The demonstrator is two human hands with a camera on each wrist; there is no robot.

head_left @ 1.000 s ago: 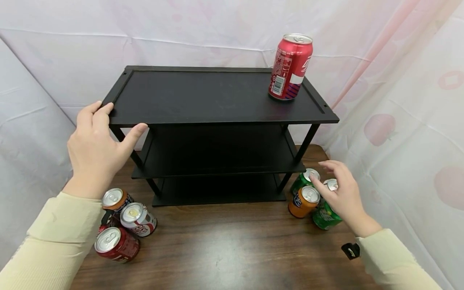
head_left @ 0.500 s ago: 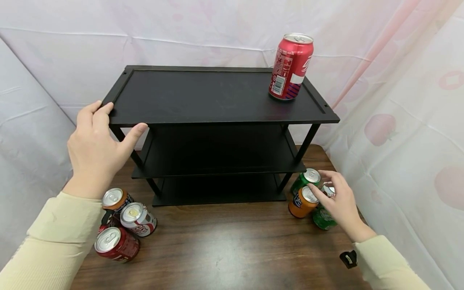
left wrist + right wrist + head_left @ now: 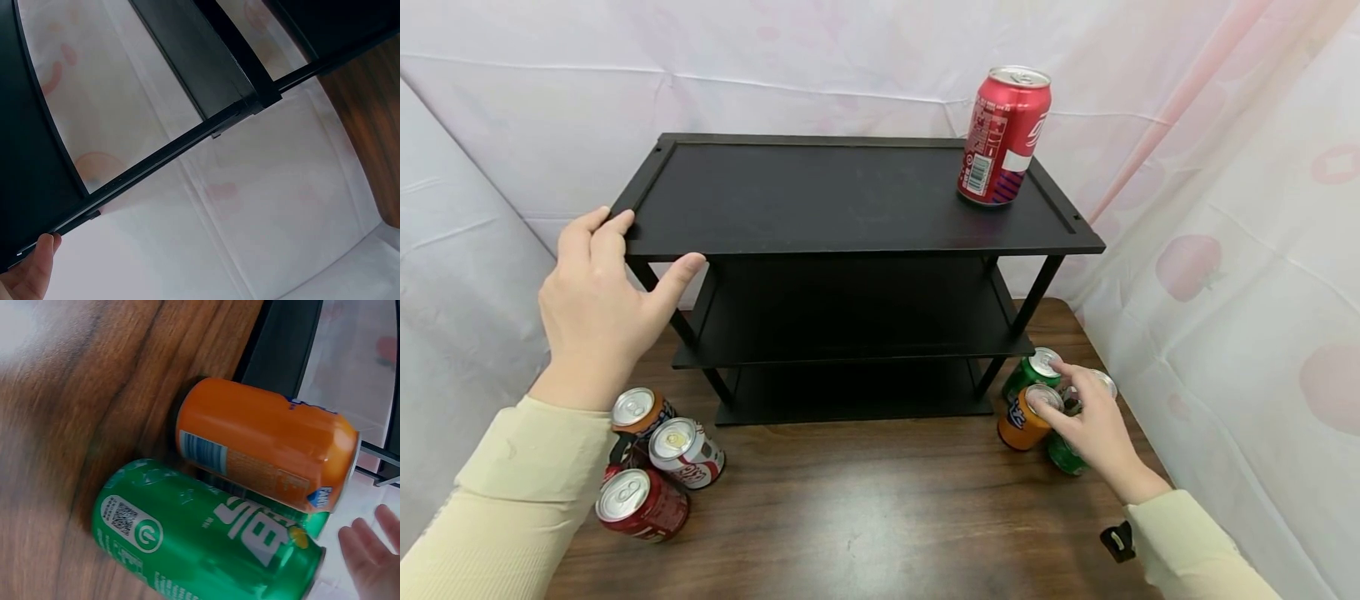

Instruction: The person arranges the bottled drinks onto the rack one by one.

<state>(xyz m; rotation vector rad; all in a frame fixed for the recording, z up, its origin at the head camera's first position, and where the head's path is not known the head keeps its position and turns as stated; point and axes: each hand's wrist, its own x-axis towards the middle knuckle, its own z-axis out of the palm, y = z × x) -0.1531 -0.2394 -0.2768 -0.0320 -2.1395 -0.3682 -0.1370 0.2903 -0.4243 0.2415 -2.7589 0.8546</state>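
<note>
My left hand [image 3: 602, 292] grips the left front corner of a black three-tier shelf [image 3: 820, 200], fingers over the side edge and thumb at the front edge. In the left wrist view, its fingertips [image 3: 45, 256] show at the shelf's edge. My right hand [image 3: 1090, 425] is over the cans beside the shelf, fingers spread, thumb overlapping the lid of an orange Fanta can [image 3: 1021, 425]. A green can [image 3: 1022, 379] stands behind that one; another green can [image 3: 206, 531] is partly hidden under the hand. In the right wrist view, the visible fingers are apart from the cans.
One red can [image 3: 1000, 142] stands at the right of the top tier. By the shelf's left front are a dark red can [image 3: 647, 508], a white can [image 3: 688, 454] and an orange can [image 3: 643, 412]. White curtains surround the wooden table [image 3: 865, 517].
My right hand has moved left and slightly down, from above the green cans to over the orange can's lid. The left hand has stayed on the shelf corner.
</note>
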